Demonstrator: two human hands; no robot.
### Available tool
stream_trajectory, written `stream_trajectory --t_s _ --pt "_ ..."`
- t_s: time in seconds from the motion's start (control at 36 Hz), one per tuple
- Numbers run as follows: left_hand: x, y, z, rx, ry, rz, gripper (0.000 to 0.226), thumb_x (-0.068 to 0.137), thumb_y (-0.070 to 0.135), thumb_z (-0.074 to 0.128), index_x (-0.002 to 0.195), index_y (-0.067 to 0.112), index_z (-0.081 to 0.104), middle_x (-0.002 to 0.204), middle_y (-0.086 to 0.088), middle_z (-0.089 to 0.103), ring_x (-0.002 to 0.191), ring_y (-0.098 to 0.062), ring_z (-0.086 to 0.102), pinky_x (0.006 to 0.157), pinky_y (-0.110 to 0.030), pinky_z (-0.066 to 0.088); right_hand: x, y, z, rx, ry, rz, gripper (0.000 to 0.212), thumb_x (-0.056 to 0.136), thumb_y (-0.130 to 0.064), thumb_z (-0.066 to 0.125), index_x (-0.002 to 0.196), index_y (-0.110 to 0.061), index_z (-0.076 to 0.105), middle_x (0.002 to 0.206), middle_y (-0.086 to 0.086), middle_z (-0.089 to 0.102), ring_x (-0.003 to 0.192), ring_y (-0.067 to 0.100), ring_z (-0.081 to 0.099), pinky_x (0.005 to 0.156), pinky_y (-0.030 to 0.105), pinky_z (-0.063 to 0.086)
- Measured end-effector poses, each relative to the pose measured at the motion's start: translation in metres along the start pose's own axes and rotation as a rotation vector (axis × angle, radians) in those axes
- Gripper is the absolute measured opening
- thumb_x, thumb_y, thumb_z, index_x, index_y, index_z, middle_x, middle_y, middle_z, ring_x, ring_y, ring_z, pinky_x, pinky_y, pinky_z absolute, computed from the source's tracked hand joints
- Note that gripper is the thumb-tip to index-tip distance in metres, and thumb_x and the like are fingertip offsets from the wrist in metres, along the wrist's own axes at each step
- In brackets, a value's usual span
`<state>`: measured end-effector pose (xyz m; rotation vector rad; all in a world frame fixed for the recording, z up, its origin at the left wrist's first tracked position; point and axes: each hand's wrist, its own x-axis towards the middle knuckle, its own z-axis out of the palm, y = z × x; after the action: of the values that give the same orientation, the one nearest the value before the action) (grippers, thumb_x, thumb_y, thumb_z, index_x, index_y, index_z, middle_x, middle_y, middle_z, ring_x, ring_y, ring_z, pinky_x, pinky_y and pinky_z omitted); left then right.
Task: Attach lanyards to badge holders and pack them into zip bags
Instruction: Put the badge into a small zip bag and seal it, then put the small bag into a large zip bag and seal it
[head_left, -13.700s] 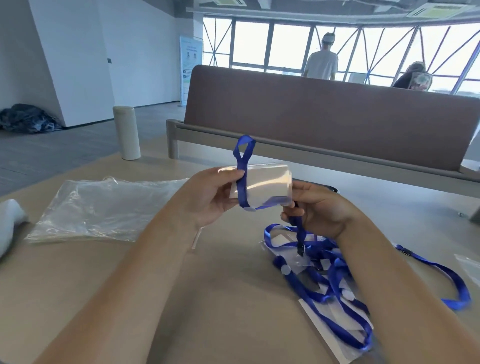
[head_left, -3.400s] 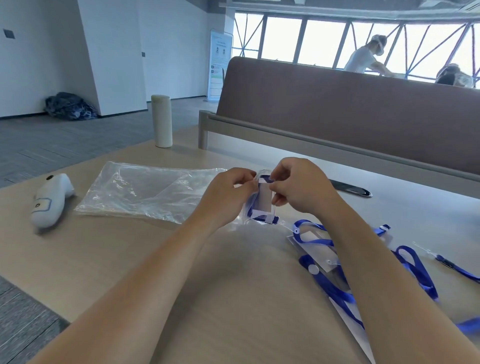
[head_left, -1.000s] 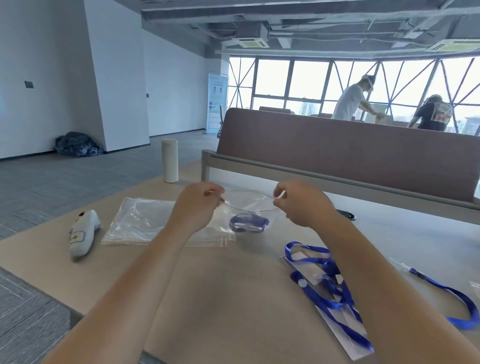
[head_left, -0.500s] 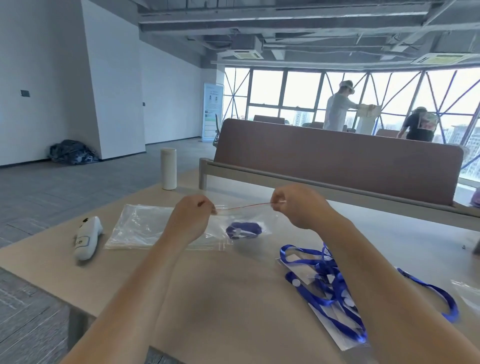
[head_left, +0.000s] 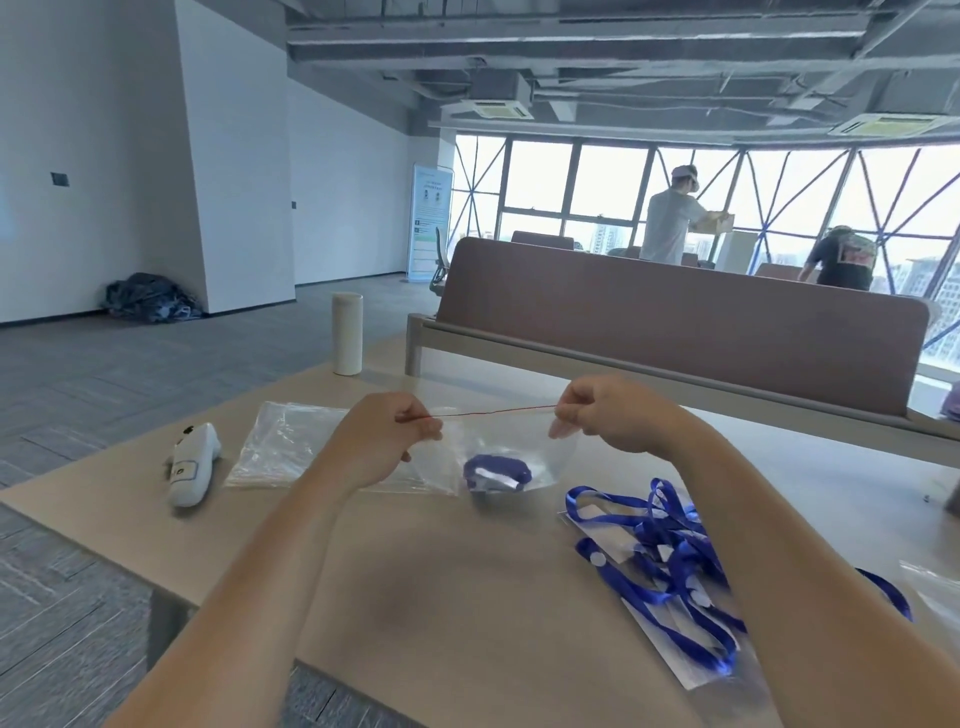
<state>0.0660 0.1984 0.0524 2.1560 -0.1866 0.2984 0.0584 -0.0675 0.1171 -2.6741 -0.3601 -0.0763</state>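
Observation:
A clear zip bag (head_left: 519, 441) hangs above the table, held by its red-lined top edge. My left hand (head_left: 387, 441) pinches the left end of that edge, and my right hand (head_left: 608, 421) pinches the right end. At the bottom of the bag lies a rolled-up blue lanyard with a badge holder (head_left: 496, 472). A tangle of blue lanyards and clear badge holders (head_left: 660, 551) lies on the table to the right, under my right forearm.
A stack of clear zip bags (head_left: 291, 447) lies left of my hands. A white handheld device (head_left: 192, 470) rests near the table's left edge. A white cylinder (head_left: 347, 340) stands at the far left corner. A brown divider panel (head_left: 675, 317) runs along the back.
The wrapped lanyard and badge holder went from my hands into the zip bag. My hands have pulled the bag's top edge taut and lifted it slightly.

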Motion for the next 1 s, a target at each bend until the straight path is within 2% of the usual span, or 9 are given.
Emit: stream_trajectory --t_s 0.14,0.28,0.39,0.53,0.58,0.69,0.78,0.89,1.0 --pt "-0.003 -0.007 0.0 -0.088 0.058 -0.025 0.016 0.089 0.03 0.072 0.075 0.021 0.072 0.071 0.005 0.065 0.068 -0.013 0.057 0.063 -0.027 0.042 0.006 0.009 0.01 0.178 0.057 0.034 0.023 0.1 -0.033 0.055 0.092 -0.015 0.067 0.089 -0.006 0.075 0.088 0.012 0.07 0.092 0.034 0.055" --pt "-0.004 -0.008 0.007 -0.265 0.099 -0.039 0.018 0.095 0.027 0.063 0.088 0.021 0.078 0.093 0.007 0.076 0.096 -0.011 0.066 0.083 -0.024 0.045 0.013 0.009 0.019 0.078 0.162 0.061 0.02 0.1 -0.031 0.055 0.094 -0.014 0.065 0.091 -0.002 0.073 0.084 0.014 0.066 0.088 0.035 0.054" --pt "-0.003 -0.004 0.017 -0.377 0.118 -0.053 0.02 0.098 0.018 0.058 0.091 0.008 0.073 0.083 0.0 0.078 0.086 -0.016 0.074 0.094 -0.033 0.053 0.017 0.005 0.023 -0.01 0.18 0.062 0.028 0.096 -0.033 0.061 0.12 -0.02 0.058 0.113 0.0 0.066 0.093 0.018 0.061 0.08 0.028 0.047" --pt "-0.003 0.0 0.026 -0.389 0.12 -0.03 0.016 0.098 0.012 0.058 0.095 0.003 0.071 0.081 -0.008 0.076 0.078 -0.026 0.074 0.087 -0.039 0.06 0.021 -0.006 0.03 -0.106 0.114 0.002 0.048 0.087 -0.04 0.072 0.13 -0.025 0.055 0.123 -0.002 0.063 0.101 0.016 0.059 0.087 0.028 0.049" --pt "-0.004 0.003 0.029 -0.392 0.105 -0.021 0.015 0.098 0.012 0.059 0.095 0.005 0.072 0.081 -0.009 0.076 0.077 -0.026 0.073 0.083 -0.037 0.061 0.023 -0.013 0.033 -0.132 0.083 -0.004 0.041 0.087 -0.037 0.073 0.123 -0.023 0.061 0.117 -0.002 0.066 0.095 0.015 0.061 0.085 0.028 0.05" --pt "-0.006 0.002 0.03 -0.405 0.07 -0.023 0.012 0.097 0.012 0.061 0.095 0.007 0.073 0.082 -0.009 0.076 0.077 -0.026 0.073 0.078 -0.035 0.061 0.025 -0.022 0.034 -0.122 0.055 -0.017 0.009 0.09 -0.029 0.07 0.09 -0.02 0.067 0.085 -0.006 0.068 0.076 0.012 0.061 0.066 0.022 0.044" --pt "-0.006 -0.002 0.027 -0.438 0.064 -0.046 0.01 0.096 0.011 0.062 0.097 0.004 0.07 0.082 -0.01 0.077 0.078 -0.03 0.074 0.077 -0.036 0.062 0.025 -0.022 0.032 -0.132 0.042 -0.019 0.01 0.091 -0.026 0.069 0.085 -0.02 0.065 0.076 -0.008 0.064 0.071 0.008 0.059 0.061 0.02 0.04" --pt "-0.006 -0.004 0.024 -0.489 0.069 -0.076 0.009 0.097 0.006 0.06 0.092 0.002 0.064 0.082 -0.013 0.077 0.078 -0.033 0.075 0.076 -0.04 0.062 0.025 -0.024 0.033 -0.16 0.038 -0.016 0.008 0.092 -0.025 0.068 0.089 -0.018 0.064 0.084 -0.003 0.065 0.07 0.008 0.056 0.061 0.018 0.038" --pt "-0.009 0.001 0.028 -0.515 0.02 -0.071 0.007 0.096 0.006 0.061 0.096 -0.001 0.063 0.085 -0.015 0.076 0.076 -0.031 0.074 0.072 -0.037 0.061 0.026 -0.032 0.039 -0.127 0.048 -0.062 0.013 0.089 -0.026 0.072 0.099 -0.018 0.067 0.097 -0.003 0.067 0.081 0.011 0.06 0.074 0.022 0.045"
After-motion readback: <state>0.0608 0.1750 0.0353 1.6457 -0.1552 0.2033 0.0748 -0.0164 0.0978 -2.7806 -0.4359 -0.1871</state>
